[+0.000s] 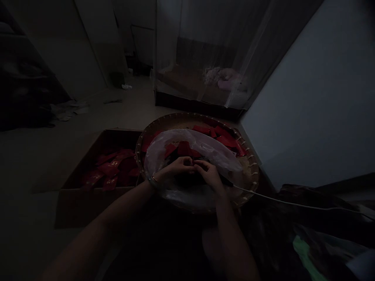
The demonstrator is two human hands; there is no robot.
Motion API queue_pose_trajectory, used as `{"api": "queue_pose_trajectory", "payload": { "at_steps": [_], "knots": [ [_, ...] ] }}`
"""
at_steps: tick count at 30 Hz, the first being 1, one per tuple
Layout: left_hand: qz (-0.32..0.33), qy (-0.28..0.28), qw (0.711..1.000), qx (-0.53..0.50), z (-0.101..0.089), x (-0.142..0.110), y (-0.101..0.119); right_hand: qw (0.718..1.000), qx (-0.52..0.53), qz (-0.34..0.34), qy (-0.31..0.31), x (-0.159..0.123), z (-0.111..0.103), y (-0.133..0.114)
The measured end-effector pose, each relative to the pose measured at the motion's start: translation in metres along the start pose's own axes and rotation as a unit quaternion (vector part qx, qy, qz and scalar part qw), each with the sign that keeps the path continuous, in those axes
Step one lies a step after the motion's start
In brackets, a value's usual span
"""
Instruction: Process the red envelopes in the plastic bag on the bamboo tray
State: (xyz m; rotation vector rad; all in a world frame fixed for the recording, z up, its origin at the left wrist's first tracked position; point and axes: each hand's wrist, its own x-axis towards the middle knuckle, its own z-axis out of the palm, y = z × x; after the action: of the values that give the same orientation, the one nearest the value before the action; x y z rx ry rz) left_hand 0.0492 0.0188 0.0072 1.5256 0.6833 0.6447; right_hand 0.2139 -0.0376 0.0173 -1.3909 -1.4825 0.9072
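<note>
My left hand [182, 165] and my right hand [208, 171] meet over a round woven basket tray [254, 171], thumbs and fingertips pinched close together. Whatever lies between the fingertips is too dark and small to make out. Beneath them a clear plastic bag [168, 136] spreads open across the tray. Several red packets [184, 148] show inside the ring of plastic, just beyond my fingers. More red packets [225, 140] lie along the tray's far right side. A dark object with a pale cord [272, 198] rests by my right wrist, partly hidden.
A cardboard box [79, 195] holding many red packets with gold print [111, 169] stands left of the tray. Behind is a bed [187, 84] under a sheer net. A white wall [316, 105] rises at right. Dark bags and a green item [304, 253] lie lower right.
</note>
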Motion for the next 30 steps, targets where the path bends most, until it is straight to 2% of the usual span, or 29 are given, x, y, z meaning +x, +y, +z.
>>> {"api": "queue_pose_trajectory", "payload": {
  "at_steps": [6,17,30],
  "knots": [
    [-0.018,0.001,1.000,-0.021,0.000,-0.004,0.012,0.999,0.033,0.016,-0.021,-0.004,0.000,-0.008],
    [-0.018,-0.013,1.000,-0.001,-0.002,-0.005,0.013,0.995,0.085,0.024,-0.036,-0.003,0.000,-0.003],
    [-0.005,-0.001,1.000,-0.013,0.001,-0.006,0.013,0.997,0.067,0.011,-0.025,-0.003,0.005,0.002]
  ]
}}
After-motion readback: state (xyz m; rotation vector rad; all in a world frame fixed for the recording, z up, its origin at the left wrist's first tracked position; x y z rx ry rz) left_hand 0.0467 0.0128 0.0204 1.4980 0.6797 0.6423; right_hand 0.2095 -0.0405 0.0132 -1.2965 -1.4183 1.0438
